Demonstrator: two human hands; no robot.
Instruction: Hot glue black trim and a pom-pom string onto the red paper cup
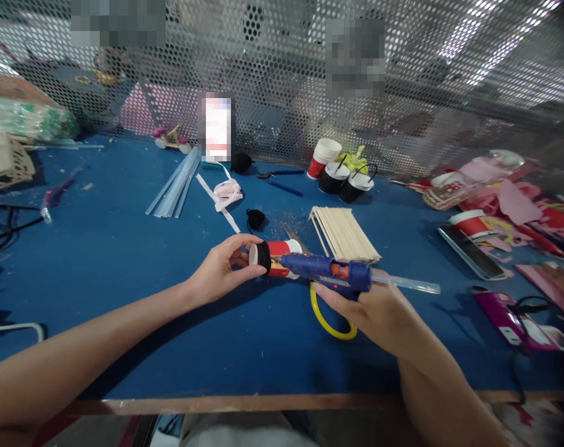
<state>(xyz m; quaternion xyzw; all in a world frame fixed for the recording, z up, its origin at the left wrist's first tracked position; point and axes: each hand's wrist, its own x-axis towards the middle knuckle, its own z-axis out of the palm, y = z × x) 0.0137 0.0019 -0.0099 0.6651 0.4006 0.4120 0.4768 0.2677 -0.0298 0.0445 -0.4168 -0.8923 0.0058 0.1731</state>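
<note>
My left hand [232, 264] grips a small red and white paper cup [278, 249] lying on its side, with black yarn [263, 257] wound around one end. Fingers and thumb close on the wrapped end. In my right hand [372, 304] is a blue glue gun [316, 267], with a clear glue stick [412, 284] poking out of its back. Its nozzle points left, over the side of the cup; whether it touches cannot be made out. Beneath the glue gun lie scissors with yellow handles [332, 329], partly hidden by the gun and the cup.
Ahead lie a bundle of wooden sticks [344, 233], a black yarn ball [255, 219], white ribbon [226, 194], loose glue sticks [174, 186] and pliers [282, 174]. Black-wrapped cups [332, 180] stand before a perforated metal screen [282, 74]. Rightward are a phone [472, 253] and a purple case [509, 316].
</note>
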